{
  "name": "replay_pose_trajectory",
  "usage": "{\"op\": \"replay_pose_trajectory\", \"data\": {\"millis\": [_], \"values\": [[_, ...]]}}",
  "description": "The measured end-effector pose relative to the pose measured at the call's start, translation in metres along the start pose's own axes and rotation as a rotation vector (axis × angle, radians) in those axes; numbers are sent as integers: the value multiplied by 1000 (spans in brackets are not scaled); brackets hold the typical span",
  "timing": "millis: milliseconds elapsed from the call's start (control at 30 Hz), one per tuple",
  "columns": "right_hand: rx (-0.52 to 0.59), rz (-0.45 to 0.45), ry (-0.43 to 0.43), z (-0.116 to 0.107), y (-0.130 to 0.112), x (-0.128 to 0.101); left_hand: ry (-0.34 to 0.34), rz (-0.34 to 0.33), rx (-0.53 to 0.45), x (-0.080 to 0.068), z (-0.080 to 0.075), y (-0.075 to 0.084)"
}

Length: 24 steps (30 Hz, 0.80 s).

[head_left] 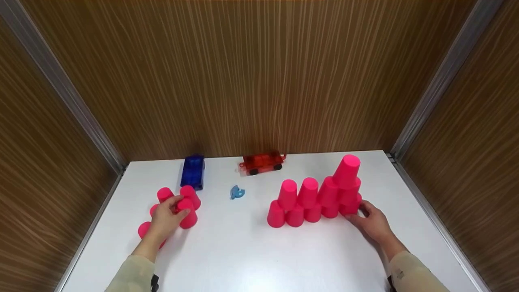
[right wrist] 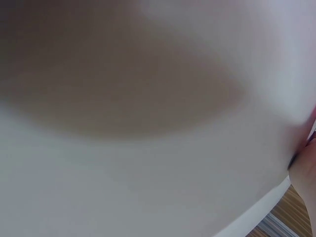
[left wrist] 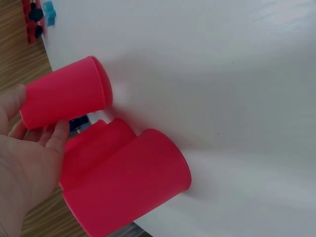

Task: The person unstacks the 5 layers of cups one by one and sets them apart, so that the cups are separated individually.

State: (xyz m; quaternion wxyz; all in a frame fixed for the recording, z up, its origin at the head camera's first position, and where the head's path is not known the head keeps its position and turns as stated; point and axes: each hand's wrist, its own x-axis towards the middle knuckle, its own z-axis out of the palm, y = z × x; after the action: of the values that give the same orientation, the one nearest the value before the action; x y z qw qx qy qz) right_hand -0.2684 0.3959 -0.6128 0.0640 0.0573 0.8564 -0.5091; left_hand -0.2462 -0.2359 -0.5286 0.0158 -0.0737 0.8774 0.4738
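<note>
My left hand (head_left: 164,219) holds a pink cup (head_left: 188,217) near its narrow end, thumb on one side and fingers on the other. Upside-down pink cups (head_left: 164,194) stand around and behind that hand, some partly hidden by it. The left wrist view shows the held cup (left wrist: 69,91) beside larger-looking near cups (left wrist: 131,180). On the right, more pink cups form a two-level row (head_left: 288,194), with one top cup (head_left: 347,170) on a third level. My right hand (head_left: 377,223) grips the rightmost bottom cup (head_left: 348,209). Only that hand's edge (right wrist: 306,173) shows in the right wrist view.
A blue toy car (head_left: 193,172) stands behind the left cups. Near the back wall is a red toy wagon (head_left: 261,163) with black wheels, and a small light-blue piece (head_left: 237,192) lies before it. Wood-grain panels (head_left: 259,81) enclose the white table (head_left: 243,255).
</note>
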Motion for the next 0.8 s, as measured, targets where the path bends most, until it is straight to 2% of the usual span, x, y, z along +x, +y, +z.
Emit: {"op": "replay_pose_trajectory", "data": {"millis": [233, 400, 533, 633, 800], "values": [[-11, 7, -6, 1, 3, 0, -31, -74, 7, -4, -4, 6], [0, 16, -9, 0, 2, 1, -31, -77, 16, -9, -12, 27], [10, 20, -9, -1, 2, 1, -20, -4, 18, -11, -17, 57], [10, 18, -8, -1, 2, 1, -20, 99, -3, -12, -14, 87], [5, 4, 3, 1, 3, 1, -46, 311, -13, -10, 9, 145]]}}
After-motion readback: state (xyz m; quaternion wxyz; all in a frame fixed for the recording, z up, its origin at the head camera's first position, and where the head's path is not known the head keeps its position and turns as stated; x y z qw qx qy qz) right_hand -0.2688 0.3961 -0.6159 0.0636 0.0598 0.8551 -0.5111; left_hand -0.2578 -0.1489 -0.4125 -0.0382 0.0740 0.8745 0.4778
